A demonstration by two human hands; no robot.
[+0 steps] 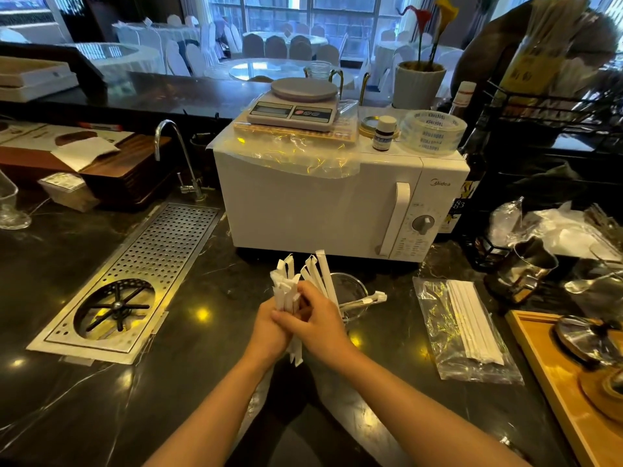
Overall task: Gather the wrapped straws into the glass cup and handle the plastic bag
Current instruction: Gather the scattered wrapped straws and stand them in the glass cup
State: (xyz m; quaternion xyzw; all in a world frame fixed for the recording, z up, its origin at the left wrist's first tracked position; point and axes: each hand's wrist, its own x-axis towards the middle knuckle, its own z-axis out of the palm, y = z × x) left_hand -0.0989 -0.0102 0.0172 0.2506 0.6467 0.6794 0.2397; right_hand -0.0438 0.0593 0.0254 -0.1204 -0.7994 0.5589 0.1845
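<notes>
- While your left hand [269,326] and right hand [317,323] grip the wrapped straws [286,291] together, the bundle stands upright.
- Your glass cup [350,291] sits just behind them.
- Your plastic bag [462,328] lies to the right.

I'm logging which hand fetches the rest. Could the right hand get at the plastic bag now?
Probably not yet: the right hand and the left hand are clasped around the wrapped straws. The plastic bag lies unobstructed on its side.

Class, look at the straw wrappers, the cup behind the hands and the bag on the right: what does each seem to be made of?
Straw wrappers: matte white paper, apparently, with creased, torn-looking ends.
Glass cup: clear glass by its look, see-through with a shiny rim.
Plastic bag: thin clear plastic film, crinkled and glinting.
</notes>
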